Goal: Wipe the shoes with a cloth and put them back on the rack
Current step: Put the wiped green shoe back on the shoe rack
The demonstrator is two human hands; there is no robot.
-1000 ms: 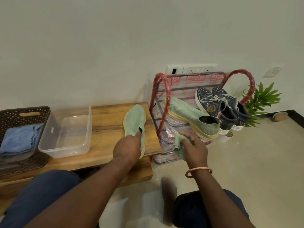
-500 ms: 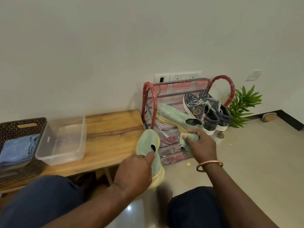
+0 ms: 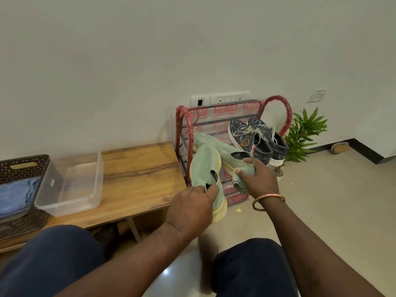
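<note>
1. Head view: my left grip (image 3: 192,207) pinches the heel end of a pale green shoe (image 3: 203,168). The fingers curl over the collar, and one fingertip sits at the edge of the opening.
2. The shoe runs up and away from that grip, heel nearest me and toe towards the rack (image 3: 183,125). Its yellowish sole shows along the right side and under the heel.
3. The shoe is off the table (image 3: 139,168), just past its right edge and above the floor (image 3: 321,211).
4. My right grip (image 3: 260,179) is curled round a bunched green cloth (image 3: 241,183), which hangs below my thumb, just right of the held shoe. I cannot tell whether cloth and shoe touch.
5. A second green shoe (image 3: 227,150) lies tilted on the rack, heel opening just above my right grip. The toe of the held shoe overlaps it. I cannot tell whether my fingers touch it.
6. A pair of dark blue sneakers (image 3: 257,140) leans on the same rack, to the right of the second green shoe.
7. On the table, well left of both grips, stands a clear plastic tub (image 3: 70,189). Further left is a dark perforated basket (image 3: 21,166) with a blue cloth (image 3: 15,196) inside.
8. A copper bangle (image 3: 269,200) circles my right wrist, and a green plant (image 3: 304,133) stands just beside the rack's right end.
</note>
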